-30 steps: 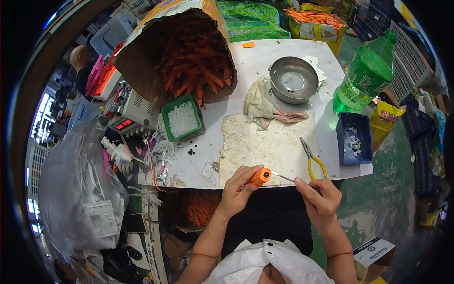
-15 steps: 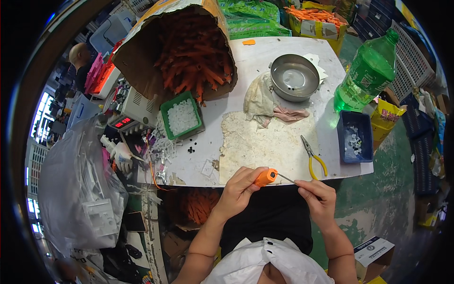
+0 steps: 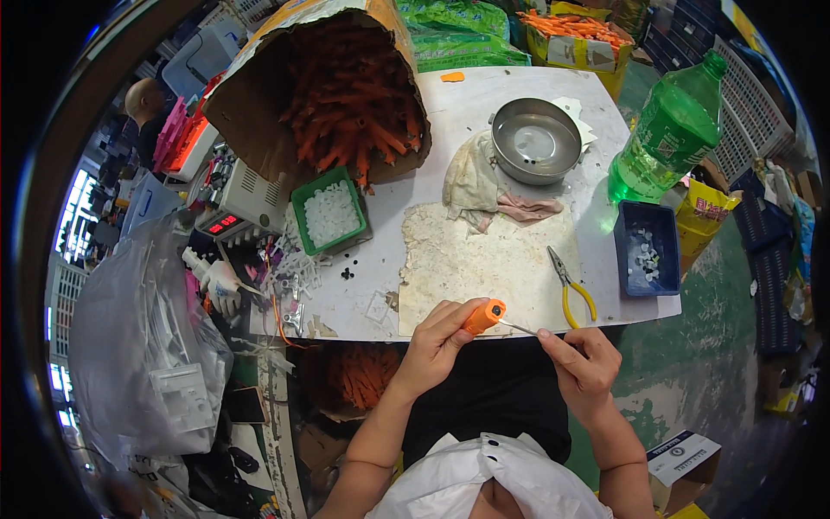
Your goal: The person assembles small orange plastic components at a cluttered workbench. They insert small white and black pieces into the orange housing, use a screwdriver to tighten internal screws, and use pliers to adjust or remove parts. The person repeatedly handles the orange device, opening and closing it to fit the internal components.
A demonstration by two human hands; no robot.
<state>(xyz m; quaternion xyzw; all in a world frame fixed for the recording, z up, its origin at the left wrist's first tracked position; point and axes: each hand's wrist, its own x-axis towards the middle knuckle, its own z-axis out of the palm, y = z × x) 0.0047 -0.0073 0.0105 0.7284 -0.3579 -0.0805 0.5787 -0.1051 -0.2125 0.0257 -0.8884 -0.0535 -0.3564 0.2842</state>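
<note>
My left hand [image 3: 437,339] grips an orange tool handle [image 3: 482,317] at the near edge of the white table [image 3: 484,104]. A thin metal shaft [image 3: 519,327] sticks out of the handle toward my right hand [image 3: 584,363], whose fingertips pinch its tip. Both hands hover just in front of a worn whitish mat [image 3: 480,259]. Yellow-handled pliers [image 3: 571,290] lie on the table just beyond my right hand.
A big cardboard sack of orange handles [image 3: 346,86] lies at the back left. A green tray of white parts [image 3: 330,212], a metal bowl [image 3: 536,138], rags [image 3: 484,186], a blue bin [image 3: 647,249] and a green bottle [image 3: 670,130] surround the mat. A clear plastic bag [image 3: 138,346] hangs left.
Both hands stay at the table edge with the orange handle. My right hand has shifted slightly along the shaft; the view has tilted a little.
</note>
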